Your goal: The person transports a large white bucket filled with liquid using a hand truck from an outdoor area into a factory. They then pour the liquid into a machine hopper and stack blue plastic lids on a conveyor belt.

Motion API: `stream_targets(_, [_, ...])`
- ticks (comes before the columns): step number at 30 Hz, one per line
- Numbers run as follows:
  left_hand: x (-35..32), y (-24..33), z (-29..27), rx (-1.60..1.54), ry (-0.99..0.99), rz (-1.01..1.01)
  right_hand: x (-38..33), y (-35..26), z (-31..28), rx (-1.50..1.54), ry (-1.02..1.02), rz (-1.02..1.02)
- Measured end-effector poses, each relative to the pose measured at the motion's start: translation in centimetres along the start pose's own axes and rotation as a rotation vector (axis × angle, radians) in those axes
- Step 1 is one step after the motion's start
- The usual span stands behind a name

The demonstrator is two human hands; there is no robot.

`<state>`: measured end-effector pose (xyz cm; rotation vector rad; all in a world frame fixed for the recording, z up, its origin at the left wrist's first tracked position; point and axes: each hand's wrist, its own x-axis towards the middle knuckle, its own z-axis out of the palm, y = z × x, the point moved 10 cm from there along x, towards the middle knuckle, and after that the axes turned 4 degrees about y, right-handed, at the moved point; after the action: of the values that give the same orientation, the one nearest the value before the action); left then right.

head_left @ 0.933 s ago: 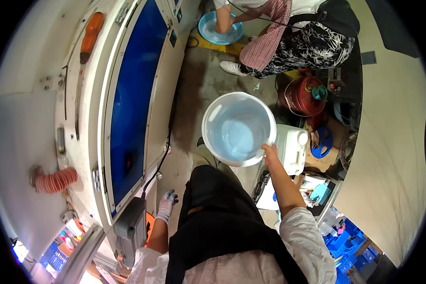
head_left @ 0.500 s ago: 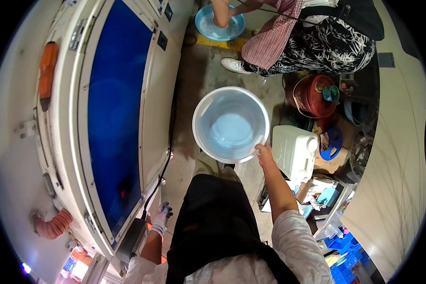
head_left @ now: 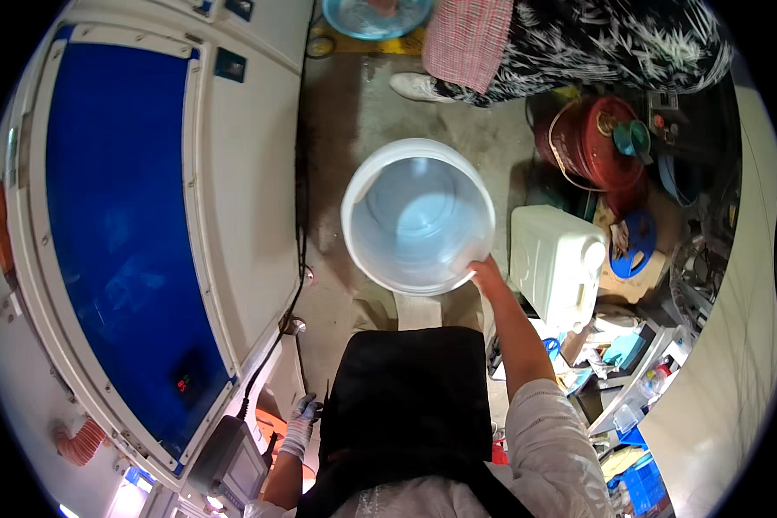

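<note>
A large round white plastic bucket hangs mouth-up in front of my legs, its pale bluish inside turned toward me. My right hand is bare and closed on the bucket's near right rim. Low on the left, by my black apron, hangs my left hand in a pale glove with grey fingertips. Its fingers look loosely apart, with nothing plainly held.
A tall white cabinet with a blue panel lines the left; a black cable runs beside it. At right stand a red lidded pail and a white jerrycan. Ahead, a person in patterned trousers is beside a blue basin.
The person, basin and cabinet have shifted up or left in view as I moved forward and turned. My right hand keeps the bucket; my left hand stays low at my side.
</note>
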<state>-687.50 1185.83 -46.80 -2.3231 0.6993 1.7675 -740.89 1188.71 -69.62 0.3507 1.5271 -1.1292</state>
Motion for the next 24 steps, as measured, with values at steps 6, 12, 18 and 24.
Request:
stream_targets(6, [-1.3,1.2,4.7,0.064,-0.014,0.06,-0.3,-0.3,0.7,0.001,-0.014,-0.059])
stream_targets(12, [-1.6,2.1,8.0,0.109,-0.057,0.135,1.4,1.2,0.2,0.147,0.024,-0.148])
stream_targets(18, [-2.4,3.1,10.4,0.263,-0.075,0.221,0.5,-0.2,1.0,0.276,0.112,-0.175])
stream_targets(24, [-3.4,3.7,9.5,0.136,-0.062,0.187,-2.5,-4.9,3.2,-0.083,0.259,-0.325])
